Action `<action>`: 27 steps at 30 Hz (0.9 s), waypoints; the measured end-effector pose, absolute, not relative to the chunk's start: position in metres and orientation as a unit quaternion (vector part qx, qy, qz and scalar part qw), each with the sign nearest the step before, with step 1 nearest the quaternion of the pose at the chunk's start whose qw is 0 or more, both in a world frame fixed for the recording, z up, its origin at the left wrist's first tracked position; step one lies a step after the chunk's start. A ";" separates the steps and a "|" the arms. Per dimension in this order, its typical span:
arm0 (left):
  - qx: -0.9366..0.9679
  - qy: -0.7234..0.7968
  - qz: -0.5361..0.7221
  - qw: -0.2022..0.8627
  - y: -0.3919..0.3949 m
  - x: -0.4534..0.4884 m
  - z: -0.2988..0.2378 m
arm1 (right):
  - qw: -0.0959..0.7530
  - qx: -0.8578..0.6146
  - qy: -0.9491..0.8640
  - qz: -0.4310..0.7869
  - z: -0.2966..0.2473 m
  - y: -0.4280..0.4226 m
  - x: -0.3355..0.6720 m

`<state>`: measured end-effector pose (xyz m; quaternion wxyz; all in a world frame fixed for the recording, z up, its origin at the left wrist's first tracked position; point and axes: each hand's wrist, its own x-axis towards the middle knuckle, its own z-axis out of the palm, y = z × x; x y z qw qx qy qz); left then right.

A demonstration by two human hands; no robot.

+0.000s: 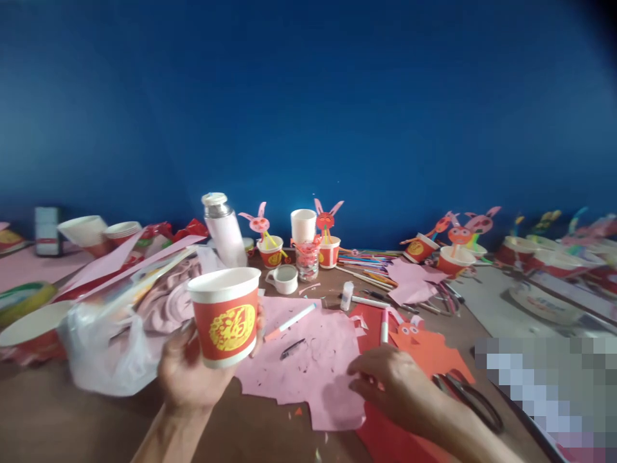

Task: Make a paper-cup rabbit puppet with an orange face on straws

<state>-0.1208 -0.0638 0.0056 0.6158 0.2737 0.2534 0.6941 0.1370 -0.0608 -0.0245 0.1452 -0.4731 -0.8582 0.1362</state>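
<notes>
Near left, my left hand [186,376] clamps a plain paper cup [226,318], right hand [390,382] open on pink paper [318,370]; finished rabbit cups [270,252] far.

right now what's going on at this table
A person holds a red paper cup up off the table in the left hand, upright, gold print facing the camera. The right hand rests open on a pink paper sheet, beside red paper. A marker and scissors lie close by. Cups with paper rabbit heads stand along the back by the blue wall.
</notes>
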 end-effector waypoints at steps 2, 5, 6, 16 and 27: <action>0.254 0.270 0.676 0.637 -0.064 -0.120 0.003 | 0.148 -0.399 -0.898 0.112 -0.022 -0.056 0.126; 0.282 0.280 0.628 0.669 -0.058 -0.117 -0.005 | 0.146 -0.375 -0.910 0.102 -0.027 -0.045 0.117; 0.299 0.275 0.615 0.676 -0.054 -0.116 -0.008 | 0.148 -0.374 -0.910 0.096 -0.031 -0.042 0.115; 0.231 0.297 0.556 0.741 -0.033 -0.111 -0.036 | 0.173 -0.472 -0.863 0.046 -0.025 -0.033 0.168; 0.179 0.368 0.477 0.778 -0.042 -0.100 -0.082 | -0.039 -0.724 -0.681 0.096 -0.040 -0.095 0.252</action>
